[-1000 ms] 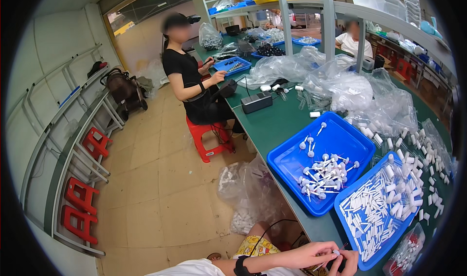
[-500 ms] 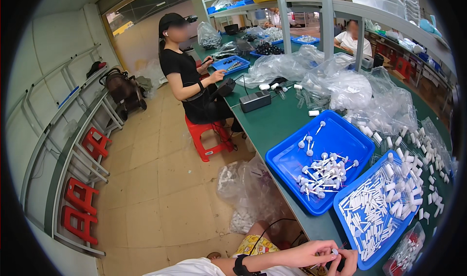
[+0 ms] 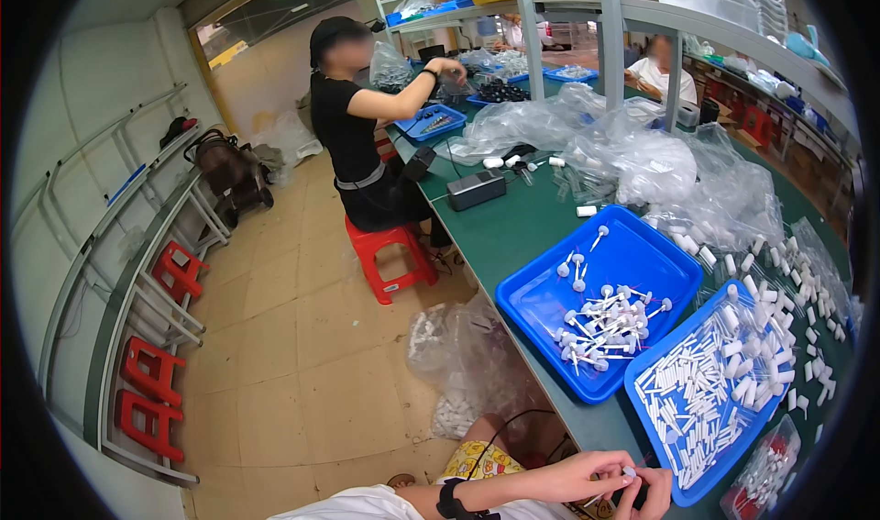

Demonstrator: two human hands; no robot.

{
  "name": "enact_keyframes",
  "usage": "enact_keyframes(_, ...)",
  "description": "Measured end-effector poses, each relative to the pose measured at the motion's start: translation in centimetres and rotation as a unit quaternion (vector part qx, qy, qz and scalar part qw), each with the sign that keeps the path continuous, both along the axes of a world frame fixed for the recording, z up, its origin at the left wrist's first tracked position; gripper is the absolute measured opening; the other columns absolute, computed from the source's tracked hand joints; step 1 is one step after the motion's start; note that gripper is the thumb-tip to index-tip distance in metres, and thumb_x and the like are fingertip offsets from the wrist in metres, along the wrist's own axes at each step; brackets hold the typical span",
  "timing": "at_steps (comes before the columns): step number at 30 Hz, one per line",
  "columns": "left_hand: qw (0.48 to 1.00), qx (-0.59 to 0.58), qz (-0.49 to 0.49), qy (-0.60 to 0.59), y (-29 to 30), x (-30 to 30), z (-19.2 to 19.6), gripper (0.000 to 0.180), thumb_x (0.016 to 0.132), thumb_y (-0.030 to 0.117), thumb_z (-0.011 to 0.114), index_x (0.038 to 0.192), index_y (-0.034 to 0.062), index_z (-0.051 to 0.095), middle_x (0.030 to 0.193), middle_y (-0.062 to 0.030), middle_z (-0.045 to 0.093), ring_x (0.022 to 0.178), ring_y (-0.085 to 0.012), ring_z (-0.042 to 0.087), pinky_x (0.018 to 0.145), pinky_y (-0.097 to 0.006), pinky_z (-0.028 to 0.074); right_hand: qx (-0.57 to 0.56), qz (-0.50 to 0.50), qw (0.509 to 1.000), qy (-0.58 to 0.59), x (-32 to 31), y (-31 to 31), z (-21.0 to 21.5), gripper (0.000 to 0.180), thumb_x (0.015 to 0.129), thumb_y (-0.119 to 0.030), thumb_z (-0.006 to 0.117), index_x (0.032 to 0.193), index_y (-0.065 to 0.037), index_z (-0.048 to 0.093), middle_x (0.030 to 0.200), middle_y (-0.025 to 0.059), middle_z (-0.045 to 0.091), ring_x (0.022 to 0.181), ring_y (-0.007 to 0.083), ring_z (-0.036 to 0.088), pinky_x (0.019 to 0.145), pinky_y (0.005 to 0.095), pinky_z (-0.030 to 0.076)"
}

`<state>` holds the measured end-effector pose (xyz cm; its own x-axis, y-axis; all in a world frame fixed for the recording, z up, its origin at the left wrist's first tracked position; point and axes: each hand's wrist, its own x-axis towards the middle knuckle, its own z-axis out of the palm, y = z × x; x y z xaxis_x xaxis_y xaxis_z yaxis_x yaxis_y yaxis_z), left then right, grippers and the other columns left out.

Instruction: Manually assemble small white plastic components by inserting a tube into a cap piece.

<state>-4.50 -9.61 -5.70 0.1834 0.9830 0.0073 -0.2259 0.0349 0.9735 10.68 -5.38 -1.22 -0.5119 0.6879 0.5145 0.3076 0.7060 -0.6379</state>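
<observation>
At the lower right, my left hand (image 3: 598,476) and my right hand (image 3: 651,494) meet at the table's edge, fingers pinched together. Between their fingertips is a small part with a pale round head (image 3: 629,471). A thin white stem seems to run from it, mostly hidden by the fingers. It resembles the round-headed stem pieces (image 3: 605,327) heaped in the blue tray (image 3: 536,332) ahead. Beside my right hand, a second blue tray (image 3: 642,419) holds many thin white tubes (image 3: 683,401) and thicker white cylinders (image 3: 747,373).
Loose white cylinders (image 3: 811,286) and clear plastic bags (image 3: 660,167) cover the table's right side. A clear bag with red bits (image 3: 761,474) lies near my right hand. A grey metal upright (image 3: 612,43) supports the shelf. Across the table corner, a co-worker (image 3: 353,126) sits on a red stool (image 3: 390,254).
The co-worker has sat more upright and raised an arm toward the back of the table. My hands stay in nearly the same place, still pinching the small part.
</observation>
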Motion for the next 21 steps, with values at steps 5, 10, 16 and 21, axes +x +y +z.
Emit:
enact_keyframes(5,1.000,0.009,-0.001,0.021,-0.27,-0.35,0.87,0.018,0.097,0.021,0.047,0.103,0.0035,0.050,0.065,-0.0006,0.052,0.062,-0.0074,0.052,0.060,-0.023,0.041,-0.006,-0.002,1.000,0.001,-0.09,-0.05,0.16,0.008,0.084,0.003,0.056,0.092,0.002,0.059,0.082,0.0162,0.059,0.070,0.0312,0.056,0.063,0.0362,0.046)
enact_keyframes(10,1.000,0.020,0.000,0.004,-0.14,-0.15,-0.03,0.019,0.097,0.020,0.047,0.105,0.0033,0.050,0.064,-0.0001,0.051,0.063,-0.0077,0.052,0.061,-0.023,0.041,-0.016,-0.002,1.000,0.011,-0.02,-0.12,0.16,0.008,0.084,0.002,0.057,0.091,0.001,0.059,0.082,0.0162,0.059,0.069,0.0312,0.056,0.062,0.0360,0.046)
enact_keyframes(16,1.000,0.006,-0.012,0.021,-0.24,-0.44,0.83,0.021,0.097,0.020,0.047,0.108,0.0028,0.050,0.065,-0.0003,0.051,0.065,-0.0082,0.052,0.062,-0.024,0.042,-0.007,-0.009,1.000,0.013,0.04,-0.04,-0.13,0.007,0.084,0.002,0.057,0.091,0.001,0.059,0.081,0.0162,0.060,0.069,0.0319,0.057,0.062,0.0365,0.046)
enact_keyframes(21,1.000,-0.002,-0.016,0.013,-0.17,-0.42,0.61,0.022,0.097,0.020,0.047,0.109,0.0026,0.050,0.066,-0.0005,0.050,0.066,-0.0083,0.052,0.062,-0.024,0.042,0.003,-0.001,1.000,0.014,0.08,0.17,-0.36,0.007,0.083,0.003,0.057,0.091,0.002,0.059,0.082,0.0165,0.060,0.070,0.0323,0.057,0.062,0.0366,0.046)
